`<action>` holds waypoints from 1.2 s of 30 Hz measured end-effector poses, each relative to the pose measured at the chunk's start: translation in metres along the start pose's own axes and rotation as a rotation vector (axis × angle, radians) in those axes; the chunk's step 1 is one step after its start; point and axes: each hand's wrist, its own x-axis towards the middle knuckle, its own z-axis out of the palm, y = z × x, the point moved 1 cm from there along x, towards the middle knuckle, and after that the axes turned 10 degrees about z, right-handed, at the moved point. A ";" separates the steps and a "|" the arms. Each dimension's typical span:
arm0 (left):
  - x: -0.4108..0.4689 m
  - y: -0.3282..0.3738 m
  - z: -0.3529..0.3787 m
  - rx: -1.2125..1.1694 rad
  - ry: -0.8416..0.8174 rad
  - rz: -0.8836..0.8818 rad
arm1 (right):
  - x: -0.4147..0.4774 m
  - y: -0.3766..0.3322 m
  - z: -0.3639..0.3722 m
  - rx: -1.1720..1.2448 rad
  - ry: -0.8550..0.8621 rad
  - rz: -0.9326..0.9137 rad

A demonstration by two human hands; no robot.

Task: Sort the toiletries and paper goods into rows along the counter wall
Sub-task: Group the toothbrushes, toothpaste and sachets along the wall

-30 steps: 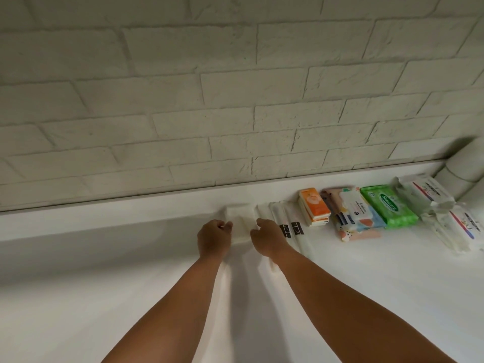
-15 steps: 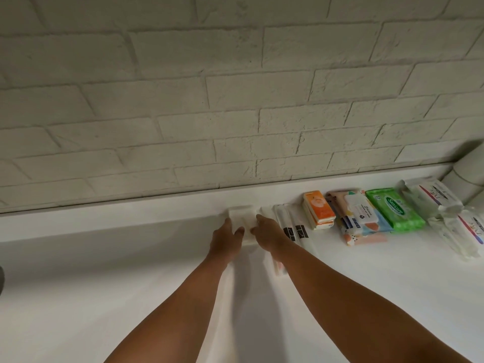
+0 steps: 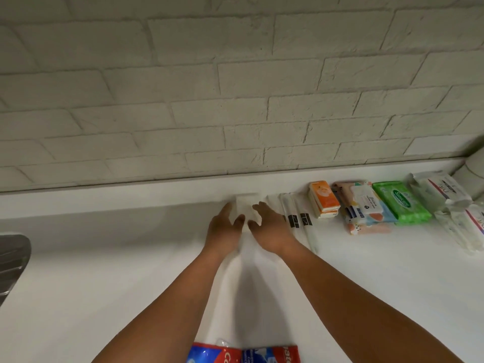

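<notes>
A small white packet (image 3: pixel 246 206) lies on the white counter (image 3: pixel 131 258) against the low backsplash. My left hand (image 3: pixel 225 229) and my right hand (image 3: pixel 269 226) flank it, fingers straight and spread, their tips touching its near edge. To its right runs a row along the wall: slim white sachets with black labels (image 3: pixel 296 216), an orange tissue pack (image 3: pixel 323 199), a pastel wipes pack (image 3: pixel 366 208), a green wipes pack (image 3: pixel 400 203) and white wipes packs (image 3: pixel 442 191).
Red and blue toothpaste packages (image 3: pixel 243 353) lie at the counter's near edge between my forearms. A steel sink rim (image 3: pixel 11 260) shows at the far left. A white roll (image 3: pixel 474 169) stands in the right corner. The brick wall (image 3: pixel 235 100) rises behind.
Both hands have gone from curled fists gripping the white packet to flat, spread fingers at its near edge. The view has tilted down, revealing the toothpaste packages and sink.
</notes>
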 end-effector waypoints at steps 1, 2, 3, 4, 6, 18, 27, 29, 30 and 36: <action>-0.008 0.000 -0.005 0.005 0.011 0.019 | -0.008 -0.001 0.001 0.008 0.009 -0.036; -0.016 0.000 -0.011 0.019 0.019 0.039 | -0.017 -0.002 0.002 0.029 0.022 -0.064; -0.024 0.000 -0.016 0.036 0.029 0.063 | -0.025 -0.003 0.003 0.048 0.038 -0.090; -0.033 -0.002 -0.022 0.047 0.043 0.087 | -0.034 -0.003 0.003 0.057 0.048 -0.111; -0.055 -0.005 -0.033 0.027 0.071 0.127 | -0.055 -0.003 0.007 0.078 0.034 -0.123; -0.184 -0.066 -0.098 0.194 -0.046 0.225 | -0.168 -0.006 0.078 0.091 -0.025 -0.111; -0.231 -0.126 -0.119 0.429 -0.176 0.269 | -0.215 -0.019 0.151 -0.088 -0.003 -0.108; -0.236 -0.137 -0.120 0.504 -0.193 0.276 | -0.223 -0.019 0.163 -0.129 0.005 -0.118; -0.238 -0.141 -0.121 0.524 -0.196 0.281 | -0.227 -0.020 0.169 -0.141 0.018 -0.122; -0.244 -0.148 -0.123 0.640 -0.241 0.292 | -0.238 -0.028 0.185 -0.353 0.048 -0.158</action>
